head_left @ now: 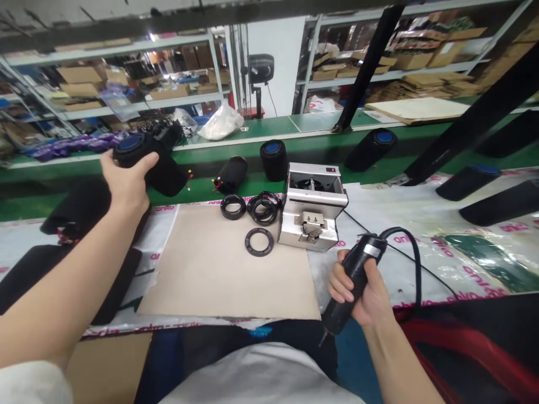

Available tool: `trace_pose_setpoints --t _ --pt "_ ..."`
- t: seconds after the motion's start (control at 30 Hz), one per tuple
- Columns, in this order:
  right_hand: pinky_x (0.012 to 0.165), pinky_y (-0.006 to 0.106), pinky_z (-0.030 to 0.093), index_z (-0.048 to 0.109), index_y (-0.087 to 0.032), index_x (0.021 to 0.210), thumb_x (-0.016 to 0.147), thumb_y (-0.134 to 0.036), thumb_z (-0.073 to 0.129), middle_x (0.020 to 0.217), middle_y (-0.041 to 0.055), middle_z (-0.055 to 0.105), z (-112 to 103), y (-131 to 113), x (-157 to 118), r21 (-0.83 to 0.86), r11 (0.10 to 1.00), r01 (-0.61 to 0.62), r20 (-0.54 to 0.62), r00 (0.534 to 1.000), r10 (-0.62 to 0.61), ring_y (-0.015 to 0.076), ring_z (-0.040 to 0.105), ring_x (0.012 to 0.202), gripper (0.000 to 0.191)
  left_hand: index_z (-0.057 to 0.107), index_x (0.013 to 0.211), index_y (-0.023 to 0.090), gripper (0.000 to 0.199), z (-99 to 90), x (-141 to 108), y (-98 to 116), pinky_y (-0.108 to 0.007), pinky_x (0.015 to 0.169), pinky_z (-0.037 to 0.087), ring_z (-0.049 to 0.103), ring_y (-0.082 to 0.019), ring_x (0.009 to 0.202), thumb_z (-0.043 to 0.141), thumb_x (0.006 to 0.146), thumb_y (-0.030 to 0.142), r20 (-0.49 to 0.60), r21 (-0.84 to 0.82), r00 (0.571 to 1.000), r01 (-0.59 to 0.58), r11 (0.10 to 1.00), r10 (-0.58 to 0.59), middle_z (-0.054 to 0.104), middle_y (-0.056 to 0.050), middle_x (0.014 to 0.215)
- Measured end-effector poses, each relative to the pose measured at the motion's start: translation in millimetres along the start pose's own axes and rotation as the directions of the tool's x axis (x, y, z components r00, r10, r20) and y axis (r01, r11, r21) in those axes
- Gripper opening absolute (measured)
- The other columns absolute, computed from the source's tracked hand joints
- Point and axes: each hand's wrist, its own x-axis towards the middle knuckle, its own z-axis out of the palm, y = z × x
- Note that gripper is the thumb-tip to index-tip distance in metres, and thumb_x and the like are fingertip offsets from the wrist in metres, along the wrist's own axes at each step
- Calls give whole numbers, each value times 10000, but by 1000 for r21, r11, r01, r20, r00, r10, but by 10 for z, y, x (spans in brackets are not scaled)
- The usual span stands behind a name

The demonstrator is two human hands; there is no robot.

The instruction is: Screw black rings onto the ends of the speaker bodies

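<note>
My left hand (128, 177) reaches to the far left and wraps round a black cylindrical speaker (133, 147) with a blue disc on its end. In my right hand (357, 292) is a black electric screwdriver (356, 275), its bit pointing down past the table's front edge. A silver screw feeder (311, 207) with a small red display stands mid-table. Left of the feeder lie several black rings; one ring (259, 242) rests flat on the beige cardboard sheet (227, 280).
Black cylinders lie about at left and right; one cylinder (273, 160) stands behind the feeder. A short cylinder (231, 174) shows coloured wires. A dark slanted post (366, 67) and the screwdriver's cable (416, 264) cross the right side. Shelves with cartons (82, 78) stand behind.
</note>
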Motion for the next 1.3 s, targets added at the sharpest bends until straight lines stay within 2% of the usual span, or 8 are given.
trace_pose_setpoints --t 0.13,0.27,0.47,0.6,0.73,0.97,1.2,1.3 --pt "447 206 419 623 -260 992 773 -616 929 584 -89 516 281 -170 -174 -62 998 -29 40 999 32 57 392 392 518 481 1338 167 834 -428 -762 294 -467 1217 527 703 -264 1286 925 685 435 -51 -215 997 44 976 -56 700 -86 1344" --pt "460 235 425 585 -235 1002 747 -553 947 633 -41 637 751 -361 -177 -365 928 -76 33 995 94 95 490 419 545 602 1338 258 958 -678 -1763 552 -528 1189 550 711 -351 1259 1048 520 482 202 -224 961 232 947 -187 728 -68 1307" --pt "553 290 524 643 -215 1001 766 -504 875 883 19 752 1172 -297 159 -898 437 -60 -92 994 -54 132 606 546 439 519 1532 297 1015 -577 -2707 798 -538 1211 529 642 -388 1402 996 675 559 279 -133 954 149 980 -108 618 -122 1499" --pt "722 308 578 664 -276 1182 858 -409 773 1082 17 777 1272 -100 318 -985 169 26 16 998 -60 208 739 841 367 455 1608 328 1081 -548 -2775 918 -492 1217 533 617 -369 1446 1008 696 498 295 -106 950 133 985 -97 560 -119 1584" --pt "951 366 562 639 -299 1367 892 -267 677 1280 51 757 1353 135 477 -994 41 96 96 995 -14 283 730 1139 478 484 1591 339 1014 -554 -2712 933 -480 1207 548 640 -358 1427 987 723 490 248 -142 954 210 967 -171 569 -108 1584" --pt "940 473 538 665 -217 1319 856 -137 585 1216 156 750 1364 450 680 -988 -146 59 56 998 23 395 732 1093 477 396 1661 322 1050 -663 -2698 825 -545 1299 451 481 -398 1590 940 769 429 387 -231 905 280 932 -176 405 -145 1743" --pt "909 417 592 630 -277 1363 862 -266 686 1178 66 773 1466 197 525 -998 4 60 60 998 -21 291 756 1025 504 522 1560 309 934 -765 -2523 823 -550 1283 494 540 -397 1552 965 738 335 502 -282 854 306 909 -132 565 -141 1629" --pt "775 368 621 646 -241 1269 842 -406 784 1107 52 778 1594 15 337 -974 202 107 92 993 -80 222 755 836 477 538 1539 311 937 -710 -2511 876 -556 1268 515 563 -400 1532 980 712 327 503 -303 857 300 905 -115 592 -132 1604"
